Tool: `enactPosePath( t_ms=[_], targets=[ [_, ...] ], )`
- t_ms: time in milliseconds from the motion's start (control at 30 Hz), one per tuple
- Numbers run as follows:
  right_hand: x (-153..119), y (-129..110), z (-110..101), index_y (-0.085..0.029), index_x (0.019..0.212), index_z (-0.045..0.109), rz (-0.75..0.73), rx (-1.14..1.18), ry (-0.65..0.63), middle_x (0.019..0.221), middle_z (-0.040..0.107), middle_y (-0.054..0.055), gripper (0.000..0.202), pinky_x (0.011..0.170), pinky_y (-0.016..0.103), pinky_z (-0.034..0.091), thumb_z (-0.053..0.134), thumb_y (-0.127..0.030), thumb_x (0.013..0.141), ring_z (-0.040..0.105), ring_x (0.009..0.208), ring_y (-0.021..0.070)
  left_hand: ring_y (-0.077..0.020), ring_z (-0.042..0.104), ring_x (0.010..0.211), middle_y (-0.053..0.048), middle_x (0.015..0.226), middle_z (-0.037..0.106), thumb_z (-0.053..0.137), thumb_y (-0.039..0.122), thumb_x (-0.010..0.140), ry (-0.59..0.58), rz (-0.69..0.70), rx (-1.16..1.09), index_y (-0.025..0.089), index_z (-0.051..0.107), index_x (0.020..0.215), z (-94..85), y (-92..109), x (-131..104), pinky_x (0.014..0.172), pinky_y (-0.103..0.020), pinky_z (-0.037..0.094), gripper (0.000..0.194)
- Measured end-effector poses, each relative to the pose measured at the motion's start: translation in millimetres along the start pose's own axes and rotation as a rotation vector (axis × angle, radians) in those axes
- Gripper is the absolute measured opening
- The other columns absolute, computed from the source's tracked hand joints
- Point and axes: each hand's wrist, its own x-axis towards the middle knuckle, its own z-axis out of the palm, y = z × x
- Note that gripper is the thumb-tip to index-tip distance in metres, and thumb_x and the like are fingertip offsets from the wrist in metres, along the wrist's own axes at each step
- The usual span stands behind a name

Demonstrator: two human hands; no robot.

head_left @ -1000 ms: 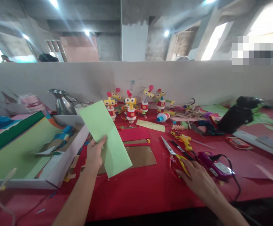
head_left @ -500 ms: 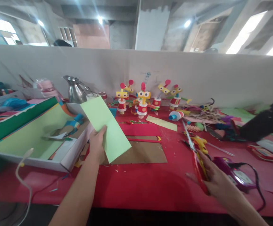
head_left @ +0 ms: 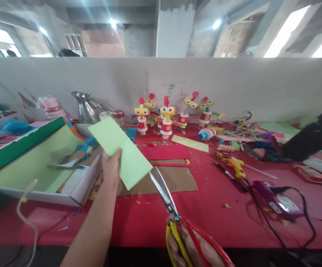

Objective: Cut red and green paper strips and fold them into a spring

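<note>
Between the thumb and fingers of my left hand (head_left: 111, 167) is a folded sheet of light green paper (head_left: 122, 152), tilted above the table. My right hand (head_left: 190, 246) grips a pair of scissors (head_left: 172, 211) with one yellow and one red handle. The scissor blades are slightly apart, and their tips are close to the lower right corner of the paper. Beneath the paper, a piece of brown cardboard (head_left: 174, 180) lies on the red table. Behind it lie red paper (head_left: 163, 152) and a pale yellow strip (head_left: 191, 144).
Several cup figures (head_left: 166, 124) stand along the back wall. To the left is a white box (head_left: 63, 196) of paper, with a metal jug (head_left: 85, 107) behind it. A yellow glue gun (head_left: 237, 168), a black pen (head_left: 231, 177) and a purple power strip (head_left: 279, 202) lie on the right.
My right hand has lifted the scissors from the right side, beside the glue gun, and brought them left to the green paper. The blades have opened. My left hand stays nearly in place.
</note>
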Motion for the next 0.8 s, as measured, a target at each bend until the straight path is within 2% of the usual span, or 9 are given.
enactPosePath(
  t_ms=[100,267,367,567,700,800],
  targets=[
    [5.0,-0.2,1.3,-0.019,0.108,0.05,-0.001,0.168,-0.04,0.078,0.05,0.003,0.056,0.051,0.021,0.036,0.051,-0.066,0.077,0.04,0.057,0.009,-0.0215,0.067,0.088,-0.01,0.104,0.069,0.073,0.025,0.065,0.015,-0.016,-0.012,0.017,0.064,0.104,1.0,1.4,-1.1,0.08,-0.035,0.054,0.04],
    [7.6,-2.0,3.5,-0.019,0.108,0.049,-0.001,0.274,-0.092,0.081,0.049,0.004,0.049,0.047,0.019,0.031,0.052,-0.059,0.08,0.041,0.058,0.0089,-0.0207,0.068,0.086,-0.009,0.105,0.069,0.074,0.026,0.065,0.008,-0.012,-0.023,0.019,0.064,0.105,-0.1,1.8,-0.7,0.081,-0.037,0.054,0.042],
    [10.6,-1.7,4.6,-0.019,0.107,0.049,-0.025,0.29,-0.109,0.085,0.049,0.005,0.049,0.045,0.018,0.027,0.05,-0.061,0.08,0.042,0.06,0.0085,-0.0206,0.068,0.081,-0.008,0.104,0.07,0.075,0.028,0.064,0.014,-0.048,0.003,0.019,0.065,0.103,-0.7,1.6,0.2,0.078,-0.037,0.055,0.041],
    [24.8,-7.4,9.6,-0.013,0.099,0.055,-0.064,0.274,-0.227,0.071,0.05,0.003,0.064,0.04,0.018,0.02,0.037,-0.071,0.079,0.036,0.047,0.0054,-0.0208,0.069,0.074,-0.009,0.091,0.072,0.076,0.029,0.064,-0.102,-0.153,-0.05,0.015,0.067,0.098,6.6,9.8,-8.1,0.075,-0.035,0.056,0.037],
    [30.3,-11.4,18.5,-0.022,0.118,0.047,-0.112,0.344,-0.159,0.089,0.055,0.005,0.069,0.04,0.018,0.021,0.043,-0.075,0.073,0.04,0.052,0.0074,-0.0206,0.069,0.071,-0.008,0.083,0.073,0.076,0.029,0.064,-0.117,-0.183,-0.05,0.013,0.067,0.097,10.8,15.0,-12.4,0.074,-0.035,0.056,0.037],
    [29.1,-7.8,19.6,-0.024,0.119,0.047,-0.091,0.396,-0.129,0.09,0.055,0.005,0.071,0.04,0.018,0.021,0.04,-0.077,0.073,0.038,0.051,0.0065,-0.0202,0.069,0.075,-0.009,0.086,0.073,0.076,0.029,0.064,-0.102,-0.139,-0.034,0.013,0.067,0.1,10.2,15.6,-11.3,0.075,-0.033,0.056,0.041]
  ],
)
